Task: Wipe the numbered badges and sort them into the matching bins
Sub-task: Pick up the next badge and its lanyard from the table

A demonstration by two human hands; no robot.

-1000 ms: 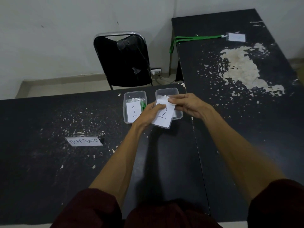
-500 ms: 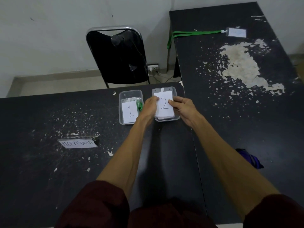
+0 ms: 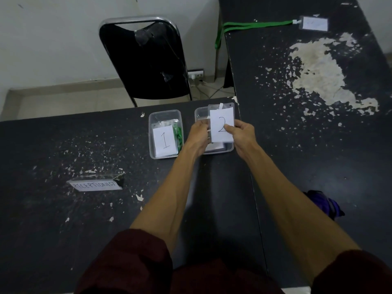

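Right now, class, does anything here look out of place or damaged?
One badge lies alone at the right table's far end, apart from bin 1 and bin 2, its green lanyard drooping over the edge. That table's paint has flaked off in a large patch.

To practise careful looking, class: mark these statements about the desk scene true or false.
1. The left hand and right hand hold the badge marked 2 over the right bin. True.
2. The left bin is empty. False: it holds the badge marked 1.
3. A third badge, on a green strap, lies on the right table. True.
4. The purple cloth is in the left hand. False: it lies on the right table beside the right arm.
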